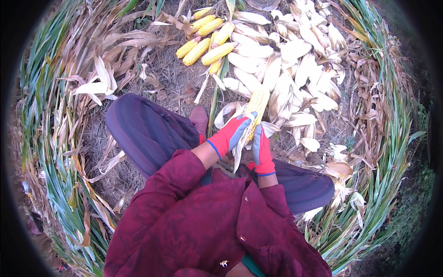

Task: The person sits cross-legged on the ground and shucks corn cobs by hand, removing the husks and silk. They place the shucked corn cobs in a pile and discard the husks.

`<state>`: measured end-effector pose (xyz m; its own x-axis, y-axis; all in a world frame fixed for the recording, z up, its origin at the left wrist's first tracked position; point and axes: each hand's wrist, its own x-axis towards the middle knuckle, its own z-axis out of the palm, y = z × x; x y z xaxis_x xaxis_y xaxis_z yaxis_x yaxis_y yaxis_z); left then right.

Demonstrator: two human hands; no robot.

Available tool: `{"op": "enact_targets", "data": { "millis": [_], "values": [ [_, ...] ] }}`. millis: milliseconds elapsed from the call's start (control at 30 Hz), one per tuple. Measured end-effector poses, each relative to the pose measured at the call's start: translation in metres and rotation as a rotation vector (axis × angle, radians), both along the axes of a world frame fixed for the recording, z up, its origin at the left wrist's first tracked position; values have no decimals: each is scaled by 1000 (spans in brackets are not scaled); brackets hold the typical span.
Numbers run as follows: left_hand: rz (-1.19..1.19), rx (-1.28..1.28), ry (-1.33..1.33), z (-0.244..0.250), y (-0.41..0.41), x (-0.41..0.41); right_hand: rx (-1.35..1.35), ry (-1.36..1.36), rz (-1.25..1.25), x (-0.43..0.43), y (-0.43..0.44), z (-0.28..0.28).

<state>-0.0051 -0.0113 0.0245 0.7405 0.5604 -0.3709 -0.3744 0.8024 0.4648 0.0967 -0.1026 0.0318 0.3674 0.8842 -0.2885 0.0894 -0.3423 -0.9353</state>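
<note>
Both hands wear red work gloves with grey palms and blue cuffs. A partly husked corn cob [259, 100] points away from me, its yellow kernels bare at the far end. My left hand [232, 134] grips the pale husk [238, 152] along the cob's left side. Against the lower right of the cob, my right hand [262, 149] holds its near end. Peeled husk strips hang below and to the left of the cob. The fingertips are partly hidden behind the cob and husk.
Beyond my hands lies a heap of unhusked corn ears [290, 52]. Several bare yellow cobs [197, 52] are piled to its left. Cut corn stalks [398, 131] line the right side, more stalks [52, 180] the left. Loose husks [102, 81] lie on the straw-strewn soil.
</note>
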Motion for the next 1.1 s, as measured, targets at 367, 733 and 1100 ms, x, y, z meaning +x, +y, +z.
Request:
{"op": "enact_targets", "data": {
  "millis": [367,733,1100],
  "values": [
    [629,553,381,-10,108,-12,-270,111,-63,18,1,-76],
    [-332,1223,822,-1,2,-7,-219,287,27,27,-20,-155],
    [-68,645,993,-16,21,-47,-130,146,-813,60,-1,-108]
  ]
}}
